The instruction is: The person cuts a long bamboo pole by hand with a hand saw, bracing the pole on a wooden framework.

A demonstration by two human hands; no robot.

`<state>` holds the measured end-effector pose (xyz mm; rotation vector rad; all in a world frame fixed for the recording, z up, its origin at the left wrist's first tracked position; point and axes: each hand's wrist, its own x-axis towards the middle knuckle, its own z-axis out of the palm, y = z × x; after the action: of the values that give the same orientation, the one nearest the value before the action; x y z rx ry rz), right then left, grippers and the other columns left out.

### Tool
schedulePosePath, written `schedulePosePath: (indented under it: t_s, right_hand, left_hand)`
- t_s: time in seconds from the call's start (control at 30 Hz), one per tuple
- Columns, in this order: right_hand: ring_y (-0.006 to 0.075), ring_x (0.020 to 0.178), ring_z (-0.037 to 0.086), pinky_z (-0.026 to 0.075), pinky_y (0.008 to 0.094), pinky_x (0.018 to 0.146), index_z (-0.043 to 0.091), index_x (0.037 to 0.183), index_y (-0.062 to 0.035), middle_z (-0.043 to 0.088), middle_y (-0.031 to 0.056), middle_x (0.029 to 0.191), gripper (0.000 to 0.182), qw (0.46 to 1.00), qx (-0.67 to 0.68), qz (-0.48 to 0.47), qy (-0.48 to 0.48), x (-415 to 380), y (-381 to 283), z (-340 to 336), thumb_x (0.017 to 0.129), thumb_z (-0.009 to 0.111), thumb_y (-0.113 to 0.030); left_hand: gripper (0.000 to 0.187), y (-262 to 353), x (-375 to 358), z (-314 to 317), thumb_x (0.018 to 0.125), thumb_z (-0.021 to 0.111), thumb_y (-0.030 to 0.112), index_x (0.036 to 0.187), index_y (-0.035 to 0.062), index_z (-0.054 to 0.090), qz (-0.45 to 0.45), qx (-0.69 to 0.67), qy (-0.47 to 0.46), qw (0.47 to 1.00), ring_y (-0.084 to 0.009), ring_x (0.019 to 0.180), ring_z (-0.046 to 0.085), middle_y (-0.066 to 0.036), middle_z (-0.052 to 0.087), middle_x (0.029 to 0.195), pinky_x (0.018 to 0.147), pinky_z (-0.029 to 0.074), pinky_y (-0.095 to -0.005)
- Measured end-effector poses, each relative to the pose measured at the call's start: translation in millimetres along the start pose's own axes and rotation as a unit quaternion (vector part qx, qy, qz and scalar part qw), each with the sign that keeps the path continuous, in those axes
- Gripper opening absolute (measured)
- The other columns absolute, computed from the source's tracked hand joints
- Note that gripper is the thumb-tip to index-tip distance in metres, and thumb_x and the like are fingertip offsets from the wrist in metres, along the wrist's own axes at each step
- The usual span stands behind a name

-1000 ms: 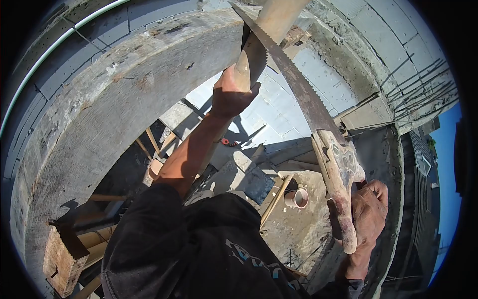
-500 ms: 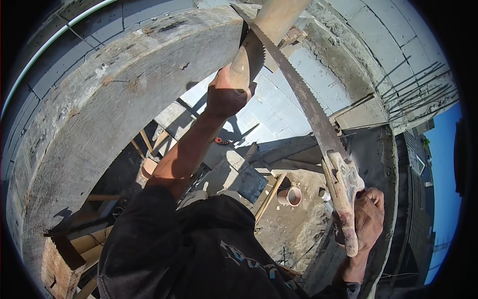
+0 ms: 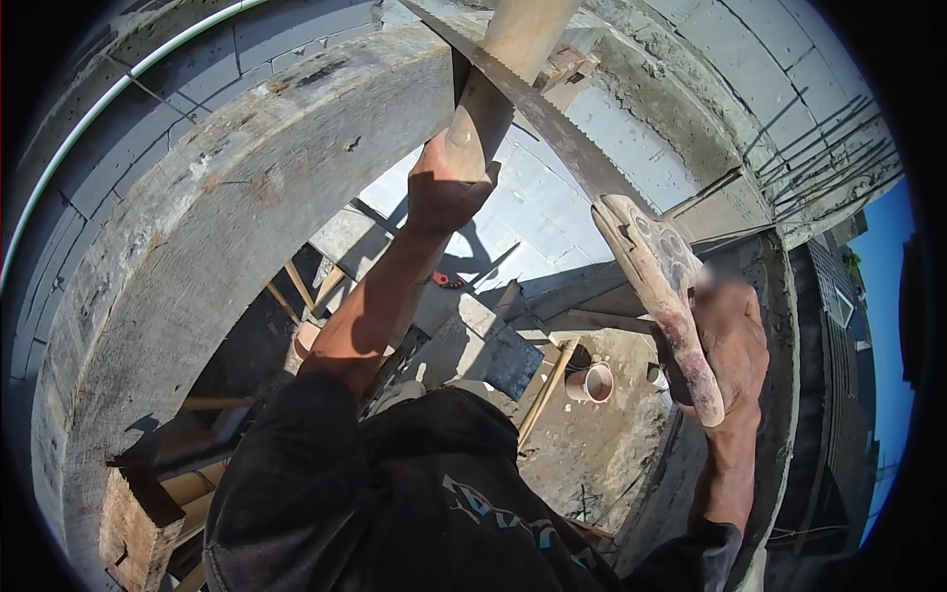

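My left hand (image 3: 449,187) is wrapped round the lower end of a thick, pale round wooden pole (image 3: 533,35), which slants up out of view at the top. A handsaw lies across the pole above that hand, its long toothed blade (image 3: 572,143) angled from upper left to lower right. Its tip reaches the top edge of the view. My right hand (image 3: 732,345) is closed on the worn wooden handle (image 3: 663,306) of the saw; part of the fingers is hidden behind the handle.
A broad weathered plank (image 3: 256,187) curves along the left. Block walls (image 3: 710,59) rise at the top right, where rebar (image 3: 829,163) sticks out. Far below are a bucket (image 3: 590,383) on the ground and a bamboo pole (image 3: 548,390). A cut timber end (image 3: 138,533) is at lower left.
My right hand has pushed the saw up and to the left, so more blade passes beyond the pole. My left hand keeps its hold on the pole; the view has shifted slightly.
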<state>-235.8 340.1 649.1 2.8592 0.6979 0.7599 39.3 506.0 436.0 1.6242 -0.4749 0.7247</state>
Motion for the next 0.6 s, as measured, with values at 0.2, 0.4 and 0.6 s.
schedulePosePath:
  t_s: [0.2,0.4,0.6]
  right_hand:
    - [0.0274,0.076,0.059,0.048,0.0355,0.066,0.061,0.087,-0.0021,0.062,0.0125,0.081,0.027,0.994,0.034,0.054,0.091,-36.6,1.3,4.2,0.077,0.08,-0.018]
    - [0.0289,0.078,0.06,0.049,0.0381,0.067,0.057,0.084,0.002,0.062,0.0146,0.08,0.035,0.953,0.078,0.158,0.246,-108.7,-13.5,-4.4,0.085,0.077,-0.027]
    - [0.0299,0.071,0.061,0.051,0.0395,0.065,0.059,0.087,0.0022,0.061,0.0145,0.077,0.03,0.962,-0.023,0.243,0.12,-123.5,-43.8,-39.8,0.081,0.077,-0.02]
  left_hand:
    - [0.076,18.8,-21.1,19.7,0.072,0.083,0.013,0.134,0.0002,0.042,-0.014,-0.088,-0.046,0.995,-0.0277,0.099,0.067,-0.019,0.065,0.109,0.089,0.053,-0.0381]
    - [0.079,61.8,-12.9,63.7,0.071,0.084,0.029,0.131,0.0006,0.042,0.017,-0.124,-0.103,0.987,-0.0383,0.102,0.066,-0.024,0.064,0.113,0.087,0.053,-0.042]
    - [0.068,99.1,16.2,109.6,0.07,0.083,0.034,0.121,-0.0004,0.055,-0.048,-0.169,-0.239,0.955,-0.032,0.098,0.067,-0.018,0.068,0.106,0.088,0.051,-0.0384]
